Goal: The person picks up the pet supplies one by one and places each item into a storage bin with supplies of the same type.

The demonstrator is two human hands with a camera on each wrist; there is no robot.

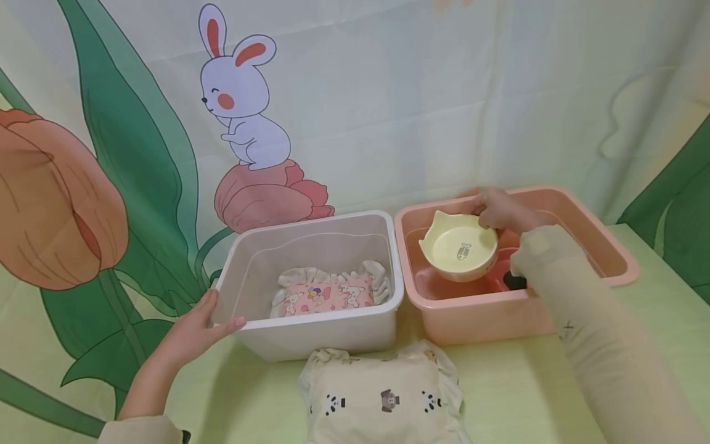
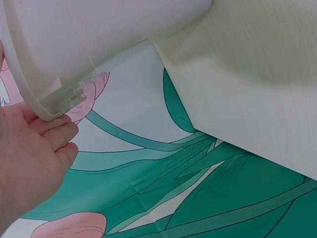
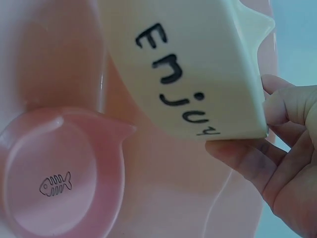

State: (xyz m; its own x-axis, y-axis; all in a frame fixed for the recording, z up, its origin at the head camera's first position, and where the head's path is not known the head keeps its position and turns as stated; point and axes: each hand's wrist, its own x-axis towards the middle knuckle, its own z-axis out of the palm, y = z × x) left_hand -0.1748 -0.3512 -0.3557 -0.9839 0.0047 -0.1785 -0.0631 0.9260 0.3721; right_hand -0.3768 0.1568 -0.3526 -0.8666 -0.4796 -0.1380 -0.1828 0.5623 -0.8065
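My right hand (image 1: pixel 507 211) pinches the rim of a cream cat-eared bowl (image 1: pixel 456 245), thumb and fingers on either side of its edge. The bowl is tilted over the pink bin (image 1: pixel 482 317); black lettering, "Enjoy", shows on its outer side in the right wrist view. Below it in that bin lies a pink cat-eared bowl (image 3: pixel 55 198) with a fishbone drawing inside. At the near left corner of the white bin (image 1: pixel 327 336), my left hand (image 1: pixel 191 330) grips the rim. A pink ruffled cushion (image 1: pixel 333 299) lies inside the white bin.
A cream cushion (image 1: pixel 383 398) with animal faces lies on the light table (image 1: pixel 516 382) before the bins. Something black (image 1: pixel 514 281) shows in the pink bin by my right sleeve. Behind the bins hangs a printed cloth (image 1: pixel 355 123) with a rabbit and tulips.
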